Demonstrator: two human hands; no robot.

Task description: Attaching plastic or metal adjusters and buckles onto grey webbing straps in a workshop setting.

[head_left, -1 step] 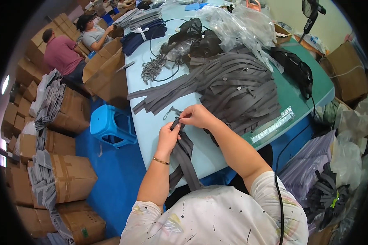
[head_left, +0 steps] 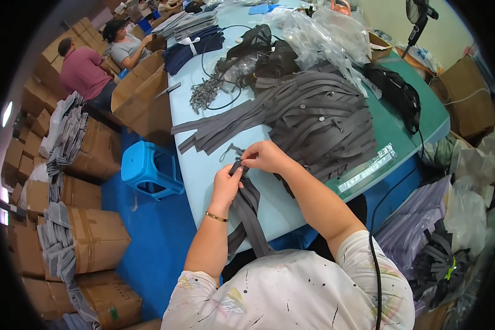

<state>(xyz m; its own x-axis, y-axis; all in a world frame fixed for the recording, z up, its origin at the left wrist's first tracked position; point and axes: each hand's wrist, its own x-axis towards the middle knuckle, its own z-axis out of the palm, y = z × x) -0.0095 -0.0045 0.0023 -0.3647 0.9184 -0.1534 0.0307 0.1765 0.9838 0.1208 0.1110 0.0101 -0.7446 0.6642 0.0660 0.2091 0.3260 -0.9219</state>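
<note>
- I see print on the white shirt [head_left: 308,294] below my camera and fine marks on a pale strip [head_left: 367,169] along the table's edge; the marks are too small to read.
- Left of the table [head_left: 195,184], a taped cardboard box [head_left: 102,239] stands with grey bundles [head_left: 55,234] hanging over its side.
- An open carton [head_left: 140,104] stands by the table's far left; I cannot tell what is inside.
- Clear plastic bags [head_left: 319,36] lie crumpled at the back, just behind a heap of dark zippers [head_left: 324,115].
- The zipper strip [head_left: 247,209] I am watching hangs from the hands over the near edge.
- The left hand [head_left: 224,186] has thumb and fingers closed around its upper end.
- The right hand [head_left: 267,157] pinches narrowly at that same end; whether it also grips a puller, I cannot tell.
- A black cable [head_left: 377,275] crosses my view over the shirt; a blue stool [head_left: 148,165] stands left of the table.
</note>
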